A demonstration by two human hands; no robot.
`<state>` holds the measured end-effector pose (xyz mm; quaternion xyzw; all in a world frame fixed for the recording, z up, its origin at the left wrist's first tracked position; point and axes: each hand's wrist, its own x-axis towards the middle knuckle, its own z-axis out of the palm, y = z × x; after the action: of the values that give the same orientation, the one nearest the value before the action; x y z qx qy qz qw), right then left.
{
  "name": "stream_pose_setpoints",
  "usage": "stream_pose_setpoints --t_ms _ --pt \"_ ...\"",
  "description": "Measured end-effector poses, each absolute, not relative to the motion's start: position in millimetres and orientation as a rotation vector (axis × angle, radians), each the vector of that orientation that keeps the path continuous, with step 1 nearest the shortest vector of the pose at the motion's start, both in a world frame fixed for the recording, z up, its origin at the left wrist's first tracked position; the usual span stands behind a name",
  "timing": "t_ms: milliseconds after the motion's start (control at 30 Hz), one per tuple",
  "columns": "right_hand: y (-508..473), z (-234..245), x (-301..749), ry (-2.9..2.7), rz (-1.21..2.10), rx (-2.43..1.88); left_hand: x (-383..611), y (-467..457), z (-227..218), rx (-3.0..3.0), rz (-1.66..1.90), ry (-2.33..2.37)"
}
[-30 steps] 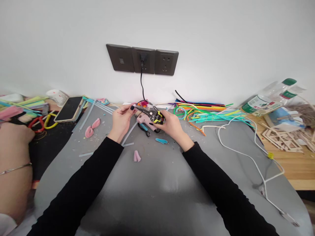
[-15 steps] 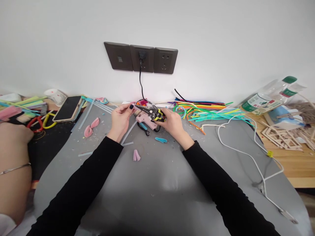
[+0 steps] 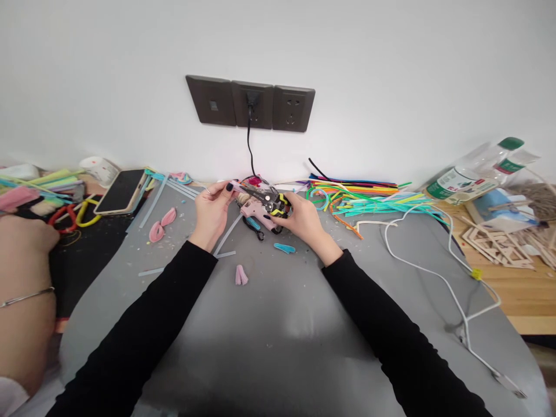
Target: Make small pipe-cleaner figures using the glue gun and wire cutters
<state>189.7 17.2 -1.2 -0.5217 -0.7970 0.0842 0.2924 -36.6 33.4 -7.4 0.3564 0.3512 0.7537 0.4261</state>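
My right hand point(image 3: 304, 221) is closed around black-and-yellow pliers point(image 3: 271, 202), whose jaws point left toward my left hand. My left hand point(image 3: 212, 209) pinches a short pink piece point(image 3: 237, 186) at its fingertips, right at the pliers' tip. Just beneath the pliers a pink glue gun point(image 3: 256, 215) lies on the grey mat point(image 3: 278, 313), its black cord running up to the wall socket point(image 3: 252, 104). Both hands are held just above the mat near its far edge.
Small pink pieces point(image 3: 241, 275), point(image 3: 160, 226) and a blue piece point(image 3: 284, 248) lie on the mat. A pile of coloured pipe cleaners point(image 3: 369, 200) sits to the right, with a white cable point(image 3: 434, 272). A phone point(image 3: 119, 191) lies at left. Another person's arm point(image 3: 24, 289) is at the far left.
Both hands stay nearly in place. The left hand's fingers have lifted the pink piece slightly at the pliers' tip; the view shifted a little.
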Motion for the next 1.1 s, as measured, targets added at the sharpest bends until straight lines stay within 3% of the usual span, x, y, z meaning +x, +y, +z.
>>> stream_pose_setpoints --t_ms 1100 --pt "16.8 1.4 187.8 -2.136 0.221 -1.422 -34.1 30.8 -7.0 0.940 1.857 0.947"
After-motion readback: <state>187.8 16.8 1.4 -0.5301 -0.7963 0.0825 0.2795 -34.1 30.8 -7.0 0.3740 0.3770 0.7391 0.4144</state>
